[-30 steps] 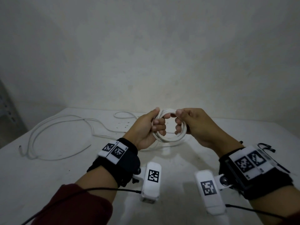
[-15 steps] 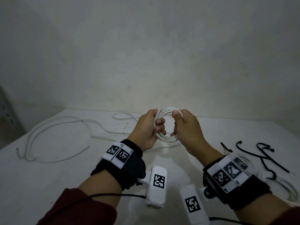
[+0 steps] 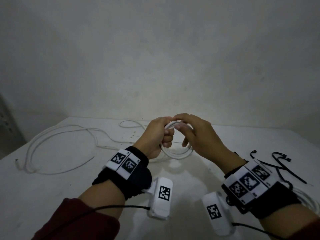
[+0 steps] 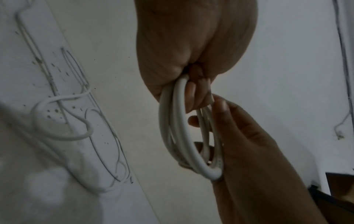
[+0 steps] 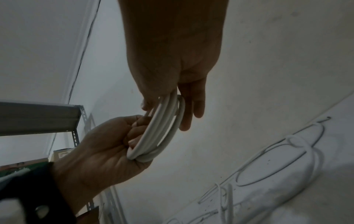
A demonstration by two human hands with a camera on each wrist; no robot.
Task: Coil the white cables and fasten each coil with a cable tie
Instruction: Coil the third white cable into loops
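Note:
A small coil of white cable [image 3: 178,154] [image 4: 182,136] [image 5: 162,131] is held upright above the white table [image 3: 52,187]. My left hand [image 3: 166,137] [image 4: 193,94] grips its left side with curled fingers. My right hand [image 3: 183,134] [image 5: 168,109] lies over the top right of the coil, with the thumb on one side and the fingers on the other. The cable's loose length [image 3: 57,134] [image 5: 306,145] trails in wide loops across the table to the left. Black cable ties [image 3: 280,168] lie on the table to the right.
Another white coil [image 3: 310,200] shows at the table's right edge behind my right wrist. A metal shelf rack [image 5: 38,116] stands beyond the table's left side. A plain wall runs along the table's far edge.
My right hand has slid from the coil's right side up and over its top, and its wrist has come nearer the left one. The left hand keeps its grip.

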